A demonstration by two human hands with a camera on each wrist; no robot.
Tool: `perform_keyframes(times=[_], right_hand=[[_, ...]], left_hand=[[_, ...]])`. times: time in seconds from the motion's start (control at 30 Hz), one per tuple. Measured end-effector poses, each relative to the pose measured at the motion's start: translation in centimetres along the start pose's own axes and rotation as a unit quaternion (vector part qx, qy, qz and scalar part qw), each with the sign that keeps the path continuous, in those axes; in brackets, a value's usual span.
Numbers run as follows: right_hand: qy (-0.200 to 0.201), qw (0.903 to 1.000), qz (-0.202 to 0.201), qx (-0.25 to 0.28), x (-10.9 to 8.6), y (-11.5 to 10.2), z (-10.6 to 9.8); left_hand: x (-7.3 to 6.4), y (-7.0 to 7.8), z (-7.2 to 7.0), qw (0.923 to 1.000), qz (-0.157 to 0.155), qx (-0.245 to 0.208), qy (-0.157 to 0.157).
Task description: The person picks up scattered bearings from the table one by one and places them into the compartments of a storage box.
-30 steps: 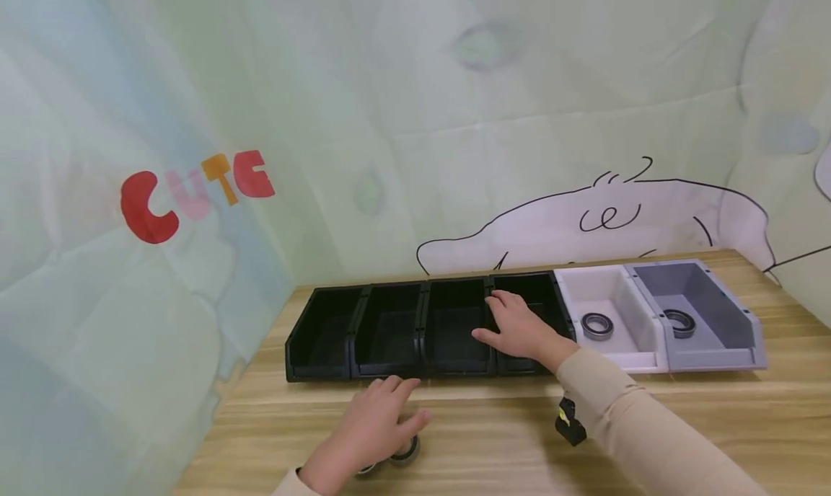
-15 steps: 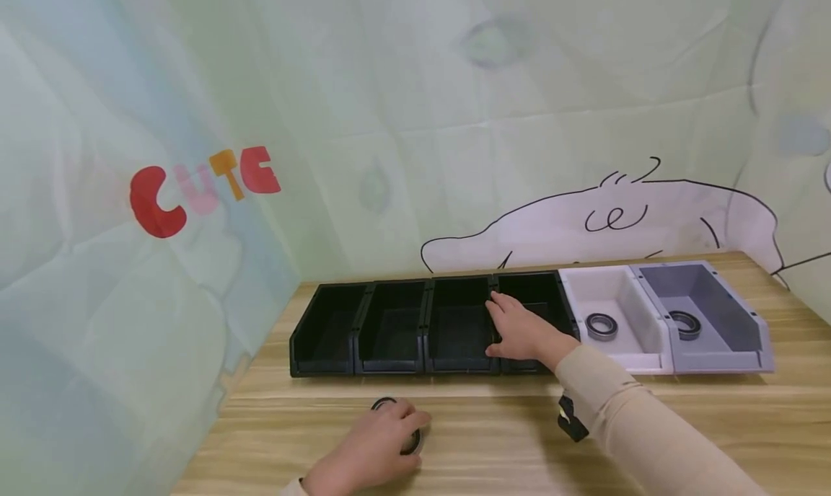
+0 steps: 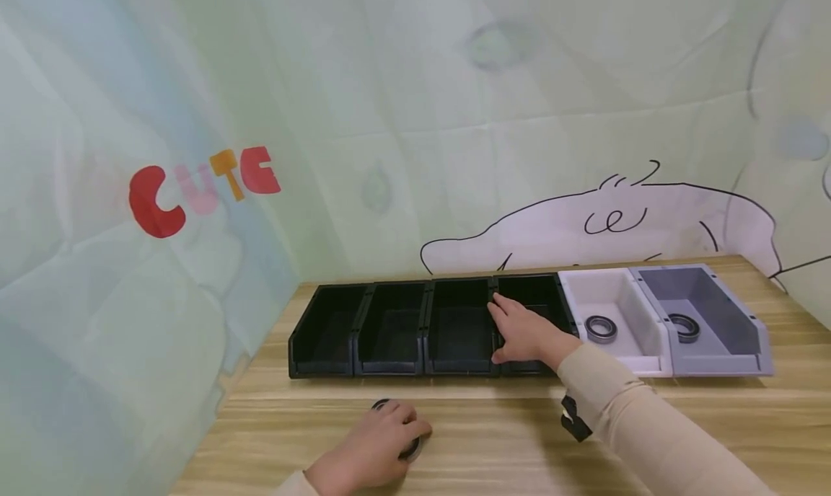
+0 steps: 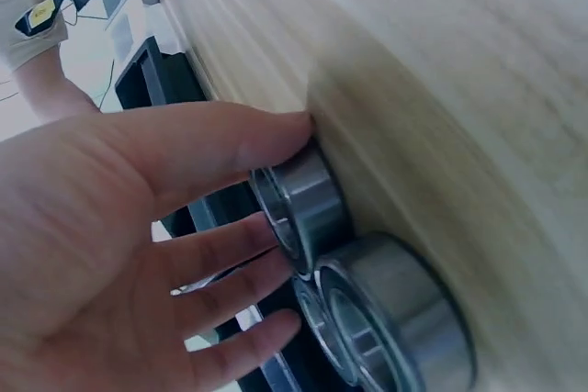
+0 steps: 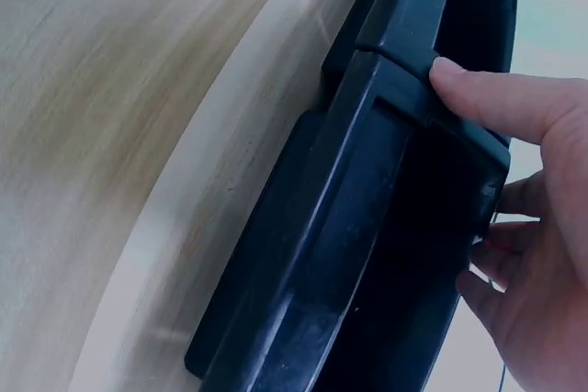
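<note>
Near the table's front, my left hand (image 3: 373, 442) reaches down over several metal ball bearings. It pinches one bearing (image 4: 303, 204) between thumb and fingers. Against that one lie a larger-looking bearing (image 4: 404, 319) and another bearing (image 4: 322, 323), partly hidden. In the head view, the palm and fingers cover most of them. My right hand (image 3: 522, 330) rests at the divider between the third and fourth black bins (image 3: 459, 366). Its thumb touches the bin rim in the right wrist view, while the other fingers spread loosely toward the back.
Black bins stand in a row at the table's back, followed by a white bin (image 3: 639, 366) and a grey bin (image 3: 720, 362) on the right. One bearing (image 3: 601, 329) lies in the white bin, another bearing (image 3: 684, 327) in the grey. A printed cloth hangs behind.
My left hand has come down onto the bearings, its fingers drawing in around one. My right thumb has moved in against the bin divider; otherwise the right hand stays in place.
</note>
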State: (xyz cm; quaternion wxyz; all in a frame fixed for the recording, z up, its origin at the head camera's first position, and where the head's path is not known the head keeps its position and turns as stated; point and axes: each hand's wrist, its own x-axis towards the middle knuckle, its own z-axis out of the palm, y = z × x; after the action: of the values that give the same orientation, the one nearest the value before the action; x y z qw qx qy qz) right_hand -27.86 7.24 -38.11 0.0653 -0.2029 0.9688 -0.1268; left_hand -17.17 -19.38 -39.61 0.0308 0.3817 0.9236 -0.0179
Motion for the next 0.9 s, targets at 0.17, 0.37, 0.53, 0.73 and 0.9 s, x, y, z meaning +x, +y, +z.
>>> perform_keyframes(times=[0.17,0.37,0.53,0.73,0.9], right_hand=[[-0.001,1.0,0.008,0.001,0.0,0.0,0.1],[0.008,0.9995,-0.018,-0.024,-0.1,0.4,0.3],[0.025,0.9984,-0.037,-0.035,-0.2,0.5,0.4],[0.035,0.9965,-0.037,-0.067,-0.3,0.6,0.2],[0.052,0.9952,-0.024,-0.079,-0.6,0.5,0.4]], left_hand=[[0.1,-0.3,0.2,0.9999,0.008,-0.003,0.008],[0.6,-0.5,0.4,0.9989,0.015,-0.04,0.016],[1.1,-0.4,0.5,0.9967,0.028,-0.034,0.068],[1.7,-0.3,-0.1,0.9944,0.042,-0.01,0.096],[3.1,-0.8,-2.0,0.9941,0.026,0.037,0.098]])
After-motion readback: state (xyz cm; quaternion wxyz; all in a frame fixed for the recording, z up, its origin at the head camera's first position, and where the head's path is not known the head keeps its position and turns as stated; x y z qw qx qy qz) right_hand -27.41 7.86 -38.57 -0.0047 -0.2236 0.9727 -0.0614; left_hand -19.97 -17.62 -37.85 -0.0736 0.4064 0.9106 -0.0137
